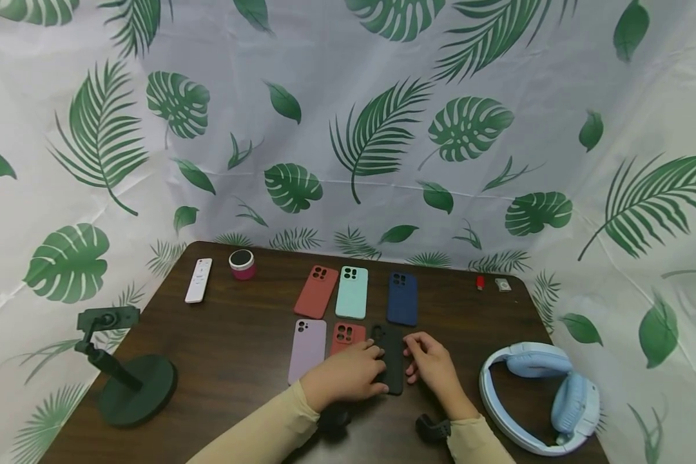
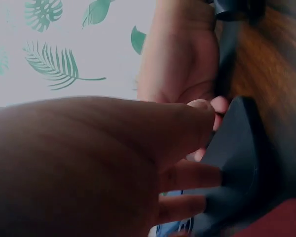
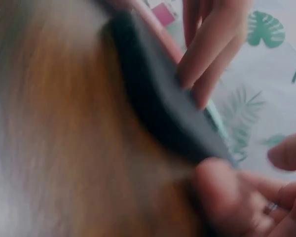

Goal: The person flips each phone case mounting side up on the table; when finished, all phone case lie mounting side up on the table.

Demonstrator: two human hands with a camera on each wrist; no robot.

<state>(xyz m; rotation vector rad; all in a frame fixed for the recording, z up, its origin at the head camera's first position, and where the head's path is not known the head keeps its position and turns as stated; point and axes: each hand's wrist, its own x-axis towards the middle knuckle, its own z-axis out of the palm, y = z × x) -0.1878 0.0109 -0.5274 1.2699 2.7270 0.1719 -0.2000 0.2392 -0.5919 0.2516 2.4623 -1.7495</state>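
Observation:
A black phone case [image 1: 393,367] lies flat on the dark wooden table [image 1: 238,361], camera cutout at its far end. My left hand [image 1: 348,375] reaches over it from the left; in the left wrist view its straight fingers [image 2: 190,175] press on the case's surface. At the case's right edge is my right hand [image 1: 434,370], fingers loosely bent, fingertips right by the rim. A red phone case [image 1: 346,335] sits just left of the black one, partly hidden under my left hand. The lilac phone case [image 1: 309,348] is beside it.
Behind lie another red case [image 1: 316,293], a mint case [image 1: 352,295] and a navy case [image 1: 403,299]. Blue headphones [image 1: 499,393] rest at the right, a dark stand [image 1: 136,390] at the left. A white remote [image 1: 198,281] and pink round gadget [image 1: 243,265] are far left.

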